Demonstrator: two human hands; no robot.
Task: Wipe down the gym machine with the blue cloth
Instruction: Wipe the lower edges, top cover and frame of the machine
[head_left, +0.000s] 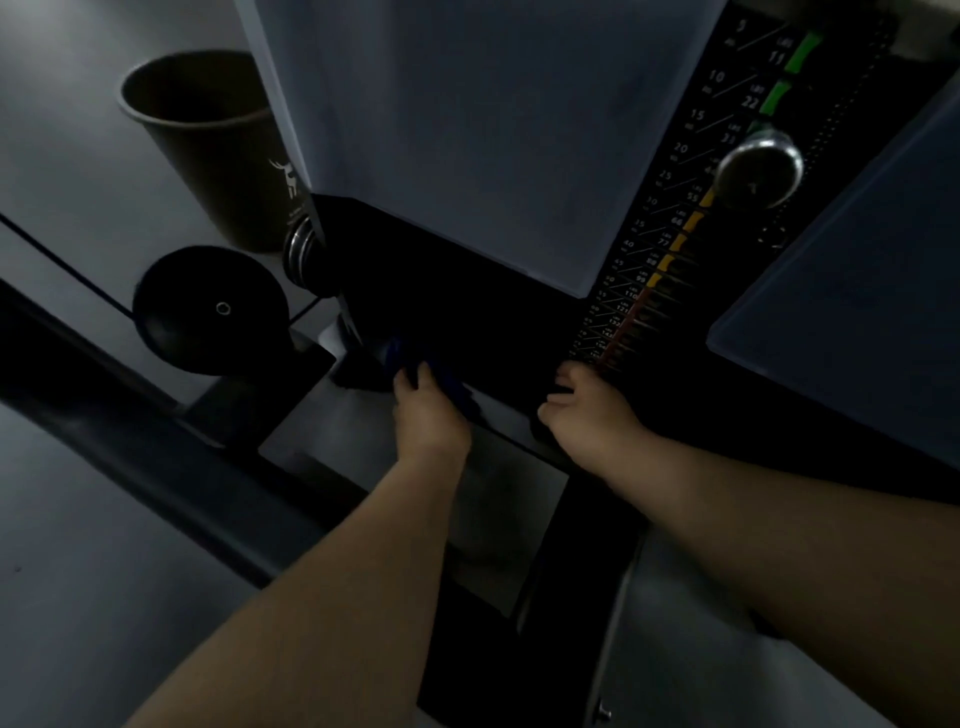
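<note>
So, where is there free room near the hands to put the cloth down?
The grey plate beside the left hand, below the pulley, looks bare. Floor left of the bin is free too. It is crowded at the weight stack, where the right hand rests; the cloth is in shadow.

The room was dim, the smooth grey floor (78, 571) catching only a faint sheen. A dark bin (218, 150) (a pale deer-like mark printed on its side) stood open-topped on that floor at the upper left.
</note>
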